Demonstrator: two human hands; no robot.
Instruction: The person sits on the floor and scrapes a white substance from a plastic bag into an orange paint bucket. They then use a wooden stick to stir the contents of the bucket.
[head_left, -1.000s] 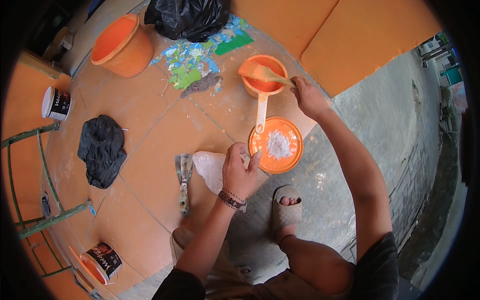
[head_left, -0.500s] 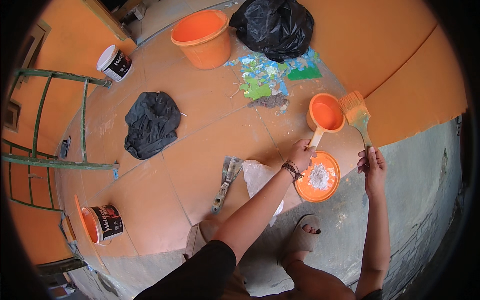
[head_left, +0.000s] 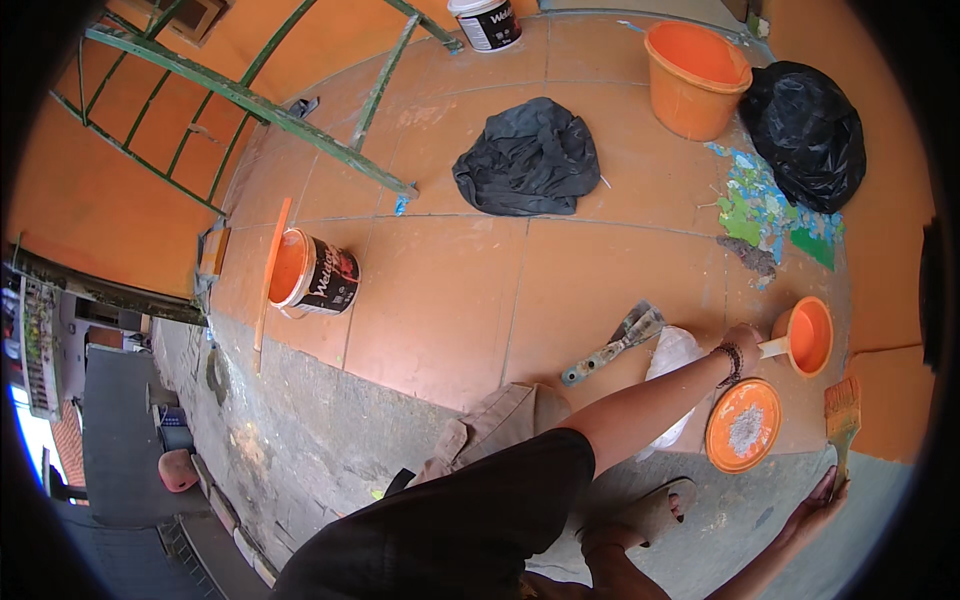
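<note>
My left hand [head_left: 742, 347] is closed around the pale handle of an orange plastic dipper [head_left: 792, 362] with orange paint inside. A wide paintbrush [head_left: 843, 408], its bristles coated orange and pointing up, is in my closed right hand [head_left: 815, 508]. The brush stands below and to the right of the dipper, apart from its rim. Under my left wrist lies a round orange lid [head_left: 719, 450] bearing a heap of white powder [head_left: 746, 430]. Left of my left hand are scrapers [head_left: 615, 347] and a white plastic bag [head_left: 672, 358], partly covered by my forearm.
An orange-filled paint pail [head_left: 330, 278] stands at left, near a green metal frame [head_left: 240, 95]. Black cloth [head_left: 527, 158] lies mid-floor. Farther back are another paint pail [head_left: 488, 25], an orange tub [head_left: 692, 100], a black plastic bag [head_left: 808, 135] and paint flakes [head_left: 750, 195]. An orange wall rises at right.
My view has turned left, so everything sits farther right in the picture. The brush bristles, earlier at the dipper's rim, are now apart from it. Both hands keep their holds.
</note>
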